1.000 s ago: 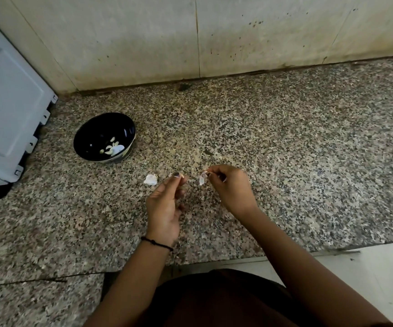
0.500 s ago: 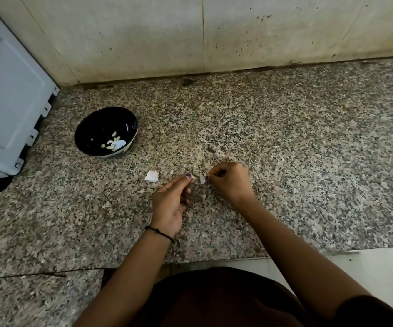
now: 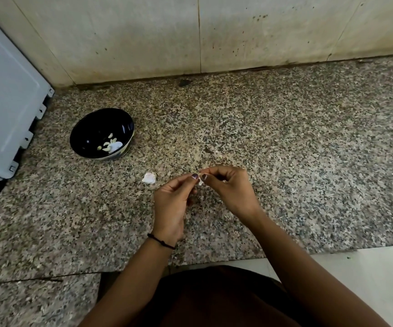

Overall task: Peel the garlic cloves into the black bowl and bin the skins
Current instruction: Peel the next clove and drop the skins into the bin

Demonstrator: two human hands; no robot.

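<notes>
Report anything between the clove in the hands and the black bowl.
Nothing tall blocks it. One small white garlic piece lies on the granite counter between the garlic clove and the black bowl; it is likely easy to pass over.

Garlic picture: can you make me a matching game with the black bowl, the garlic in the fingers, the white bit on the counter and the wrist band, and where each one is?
Things:
1. black bowl
2. garlic clove
3. white bit
4. black band

Places:
A. round the left wrist
B. lying alone on the counter
C. pinched between left hand and right hand
D. beside the grey panel, peeled cloves inside

Pairs: 1-D, 2-C, 3-B, 4-A.
</notes>
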